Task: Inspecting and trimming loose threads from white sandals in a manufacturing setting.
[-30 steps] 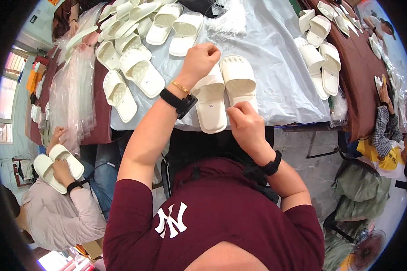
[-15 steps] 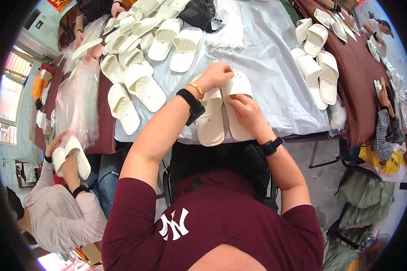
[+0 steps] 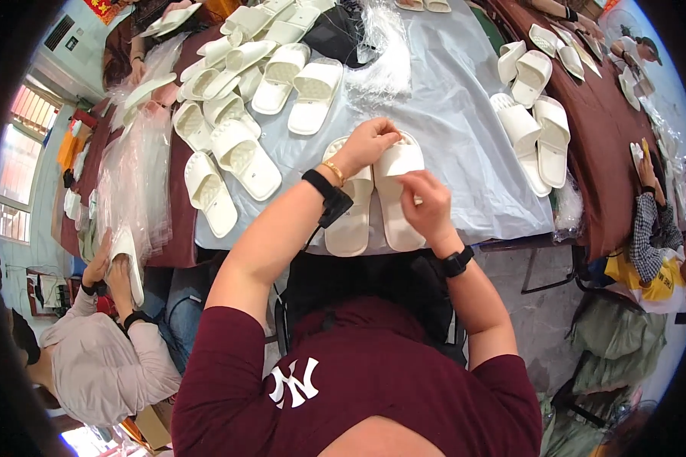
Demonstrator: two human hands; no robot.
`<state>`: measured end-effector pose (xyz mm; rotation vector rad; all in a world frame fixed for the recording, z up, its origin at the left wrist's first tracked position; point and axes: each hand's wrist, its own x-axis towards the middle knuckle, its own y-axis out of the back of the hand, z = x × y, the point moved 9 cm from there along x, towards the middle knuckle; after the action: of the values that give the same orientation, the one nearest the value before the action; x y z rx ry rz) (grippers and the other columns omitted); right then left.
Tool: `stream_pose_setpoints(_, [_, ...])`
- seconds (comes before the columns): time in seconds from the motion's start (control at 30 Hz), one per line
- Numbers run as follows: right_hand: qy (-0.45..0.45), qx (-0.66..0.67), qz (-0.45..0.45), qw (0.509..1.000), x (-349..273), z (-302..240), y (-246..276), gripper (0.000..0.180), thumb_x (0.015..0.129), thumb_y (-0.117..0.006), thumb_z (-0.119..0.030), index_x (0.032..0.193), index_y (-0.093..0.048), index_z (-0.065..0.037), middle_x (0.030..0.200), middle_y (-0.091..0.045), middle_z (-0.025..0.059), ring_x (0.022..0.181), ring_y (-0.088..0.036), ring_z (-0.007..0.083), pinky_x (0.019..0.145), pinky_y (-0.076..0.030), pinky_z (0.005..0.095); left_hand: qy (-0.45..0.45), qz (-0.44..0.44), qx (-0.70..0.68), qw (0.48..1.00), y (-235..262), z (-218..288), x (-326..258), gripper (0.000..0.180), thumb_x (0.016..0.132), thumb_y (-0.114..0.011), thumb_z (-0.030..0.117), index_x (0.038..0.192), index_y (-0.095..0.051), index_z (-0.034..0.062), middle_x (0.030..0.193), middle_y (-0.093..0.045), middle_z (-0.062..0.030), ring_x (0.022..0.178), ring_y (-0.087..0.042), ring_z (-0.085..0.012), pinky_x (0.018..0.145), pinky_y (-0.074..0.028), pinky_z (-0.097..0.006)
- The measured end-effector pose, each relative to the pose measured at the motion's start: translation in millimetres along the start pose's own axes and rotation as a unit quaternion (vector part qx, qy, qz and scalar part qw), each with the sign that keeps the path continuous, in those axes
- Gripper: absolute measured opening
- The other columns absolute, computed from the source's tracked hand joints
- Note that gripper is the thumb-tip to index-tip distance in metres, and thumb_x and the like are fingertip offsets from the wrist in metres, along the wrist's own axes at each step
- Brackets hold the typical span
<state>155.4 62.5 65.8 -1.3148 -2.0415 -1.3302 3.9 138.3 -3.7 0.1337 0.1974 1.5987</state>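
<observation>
A pair of white slippers lies side by side at the near edge of the table, the left slipper partly behind my left forearm and the right slipper more in view. My left hand is over the toe end of the pair, fingertips pinched together by the top of the right slipper's strap. Beside that same strap, a little nearer me, my right hand has its thumb and finger pinched. Whatever either pinch holds is too small to make out.
White slippers are heaped at the left of the plastic-covered table. A bundle of thin white strands lies at the back. More slippers rest at the right. Clear plastic bags hang left, where a co-worker handles a slipper.
My right hand has lifted off the right slipper's strap and shifted slightly right. My left hand has stayed near the toe end. The co-worker at left has turned their slipper.
</observation>
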Motion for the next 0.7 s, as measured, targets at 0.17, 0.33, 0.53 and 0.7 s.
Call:
stream_pose_setpoints(0.17, [-0.221,0.087,0.091,0.967,26.0,62.6,2.3,0.02,0.083,-0.057,-0.001,0.101,-0.064,-0.001,0.088,-0.066,0.0127,0.072,-0.063,0.0198,0.063,-0.05,0.0272,-0.01,-0.011,-0.044,0.999,8.8,9.8,-22.0,0.014,0.092,-0.057,0.014,0.097,-0.062,0.0022,0.093,-0.063,-0.0025,0.088,-0.055,-0.0083,0.08,-0.044,-0.023])
stream_pose_setpoints(0.33, [-0.252,0.2,0.025,0.947,38.6,81.3,-45.1,0.022,0.086,-0.056,-0.006,0.106,-0.065,0.0,0.091,-0.068,0.0097,0.077,-0.063,0.0159,0.066,-0.05,0.0271,-0.02,-0.022,-0.083,0.996,15.6,-2.7,-28.8,0.013,0.091,-0.058,0.015,0.097,-0.063,0.0042,0.093,-0.062,0.0003,0.088,-0.054,-0.0068,0.079,-0.043,-0.022])
stream_pose_setpoints(0.53, [-0.339,0.285,-0.07,0.894,27.6,93.4,-71.2,0.017,0.09,-0.056,-0.007,0.102,-0.064,0.001,0.097,-0.066,0.0054,0.084,-0.06,0.0097,0.074,-0.049,0.0244,0.056,0.0,-0.095,0.994,21.5,-11.9,-39.2,0.013,0.09,-0.059,0.015,0.097,-0.063,0.0043,0.093,-0.061,0.0024,0.085,-0.053,-0.0065,0.076,-0.042,-0.021])
stream_pose_setpoints(0.7, [-0.317,0.358,-0.014,0.878,27.4,93.9,-67.9,0.013,0.091,-0.054,-0.006,0.097,-0.063,0.001,0.093,-0.066,0.0049,0.084,-0.059,0.0091,0.075,-0.047,0.0222,0.012,0.028,-0.11,0.993,23.4,-6.1,-38.9,0.015,0.09,-0.06,0.015,0.097,-0.064,0.0029,0.093,-0.062,0.001,0.086,-0.054,-0.007,0.077,-0.043,-0.022])
